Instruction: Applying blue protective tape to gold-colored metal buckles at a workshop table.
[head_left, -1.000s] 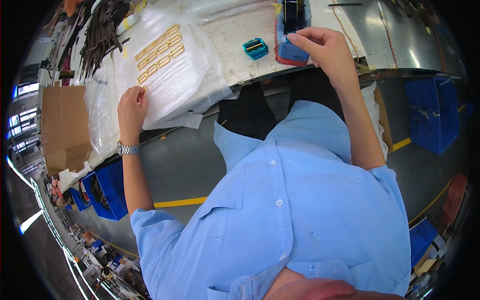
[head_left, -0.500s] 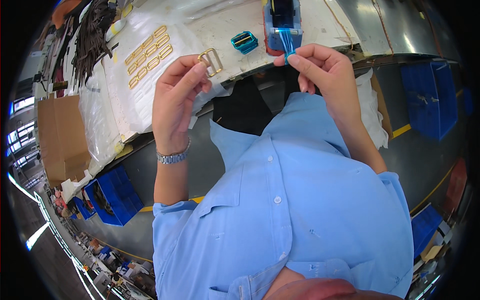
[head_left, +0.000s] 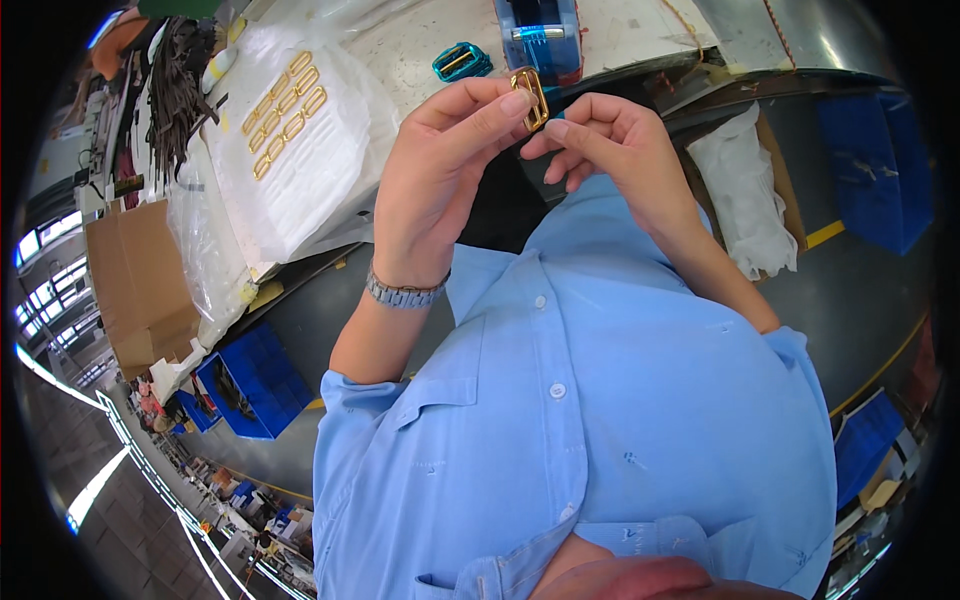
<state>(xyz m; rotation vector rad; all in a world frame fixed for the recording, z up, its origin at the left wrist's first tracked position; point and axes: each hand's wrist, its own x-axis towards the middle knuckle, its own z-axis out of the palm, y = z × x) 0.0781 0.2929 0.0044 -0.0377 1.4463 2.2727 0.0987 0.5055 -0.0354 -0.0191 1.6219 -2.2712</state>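
Above workbench, both hands' fingers pinch gold buckle.

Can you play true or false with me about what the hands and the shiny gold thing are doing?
1. Both hands hold one gold buckle between them. True: the left hand and the right hand pinch it with their fingers.
2. The buckle is lying flat on the table. False: it is held up in the air, above the blue shirt.
3. More gold buckles lie in rows on a white sheet. True.
4. The wristwatch is on the right wrist. False: it is on the left wrist.
5. The blue tape dispenser is in the left hand. False: it stands on the table, past the hands.
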